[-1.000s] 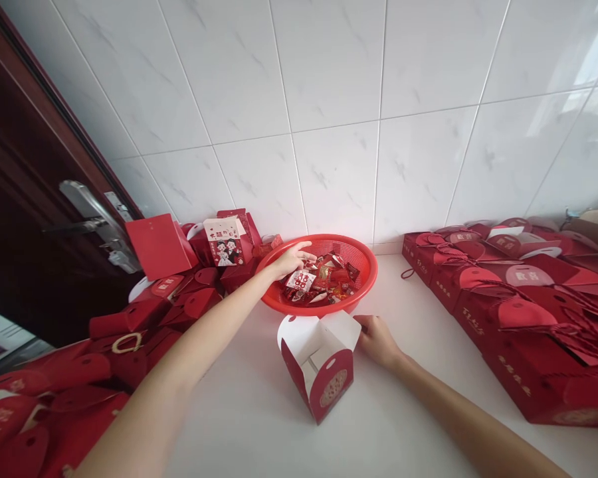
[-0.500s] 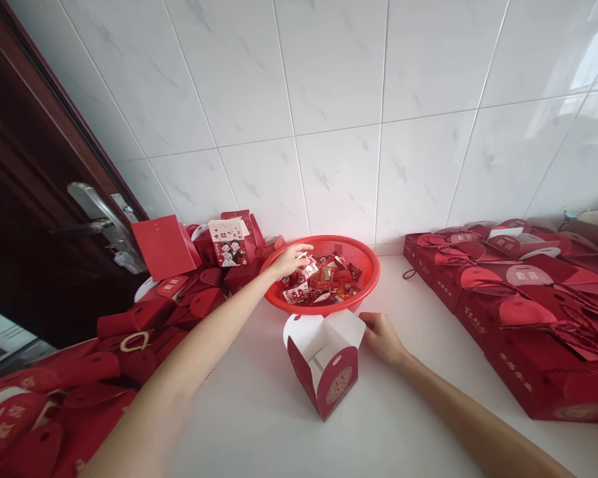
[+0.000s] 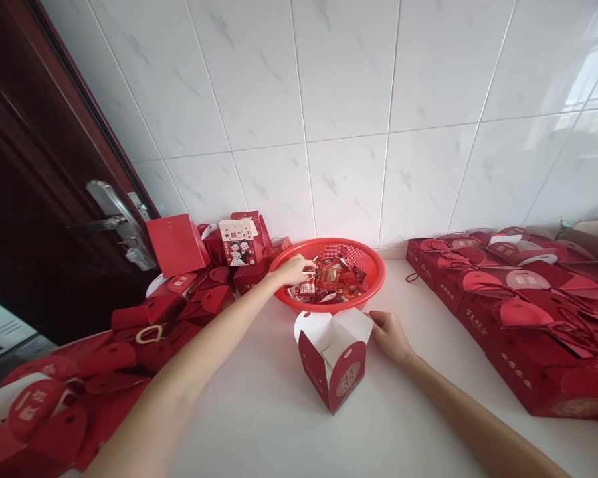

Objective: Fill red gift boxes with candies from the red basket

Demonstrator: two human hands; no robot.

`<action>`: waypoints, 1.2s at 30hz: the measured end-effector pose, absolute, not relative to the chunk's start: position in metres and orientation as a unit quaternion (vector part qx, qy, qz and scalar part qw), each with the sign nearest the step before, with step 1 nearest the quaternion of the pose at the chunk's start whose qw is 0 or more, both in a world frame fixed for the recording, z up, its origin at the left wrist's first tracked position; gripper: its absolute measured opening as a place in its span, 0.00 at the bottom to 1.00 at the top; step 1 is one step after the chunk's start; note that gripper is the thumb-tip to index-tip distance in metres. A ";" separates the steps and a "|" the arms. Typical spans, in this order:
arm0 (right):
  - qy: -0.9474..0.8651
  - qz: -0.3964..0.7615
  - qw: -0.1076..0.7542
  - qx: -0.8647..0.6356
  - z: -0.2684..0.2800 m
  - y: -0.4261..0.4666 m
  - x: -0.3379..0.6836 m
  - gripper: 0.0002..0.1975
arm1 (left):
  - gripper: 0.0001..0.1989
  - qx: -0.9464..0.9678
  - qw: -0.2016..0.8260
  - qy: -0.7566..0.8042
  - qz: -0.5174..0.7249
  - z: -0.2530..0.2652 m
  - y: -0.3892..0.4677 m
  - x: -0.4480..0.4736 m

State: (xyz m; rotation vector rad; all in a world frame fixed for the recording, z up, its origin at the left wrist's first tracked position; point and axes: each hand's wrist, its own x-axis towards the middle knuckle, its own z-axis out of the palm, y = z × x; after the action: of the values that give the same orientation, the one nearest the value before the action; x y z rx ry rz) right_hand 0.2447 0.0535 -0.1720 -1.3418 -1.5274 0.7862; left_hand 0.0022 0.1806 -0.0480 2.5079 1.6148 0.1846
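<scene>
My left hand [image 3: 299,270] reaches into a red plastic basket [image 3: 376,282] with its fingers curled down on a white-and-red candy packet [image 3: 307,284]. Several other wrapped candies [image 3: 335,277] lie around it in the basket. In front of the basket stands a small red gift box [image 3: 346,378], its top flaps up and its white inside showing. My right hand [image 3: 389,334] is closed on the box's right-hand flap, thumb and fingers pinching its edge. The fingertips of my left hand are partly hidden among the candies.
Red gift boxes [image 3: 149,312] are heaped on the left, with a box printed with a cartoon couple [image 3: 239,245] behind. Rows of closed red boxes tied with cords [image 3: 508,332] fill the right. A tiled wall [image 3: 343,186] stands behind, and a dark door [image 3: 54,166] at left.
My left hand has gone lower into the candies and its fingers have curled in. My right hand still holds the box flap. The whole view has shifted slightly.
</scene>
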 end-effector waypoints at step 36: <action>-0.519 0.344 0.647 -0.441 -0.056 0.102 0.218 0.20 | 0.25 0.678 0.479 0.334 0.446 -0.036 0.173 0.054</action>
State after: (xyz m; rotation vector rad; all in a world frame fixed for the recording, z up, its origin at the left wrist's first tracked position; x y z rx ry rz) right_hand 0.2179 0.1016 -0.0563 -1.0027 -1.1806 0.7820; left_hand 0.0537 0.1727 -0.0364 1.6549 0.8155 1.0894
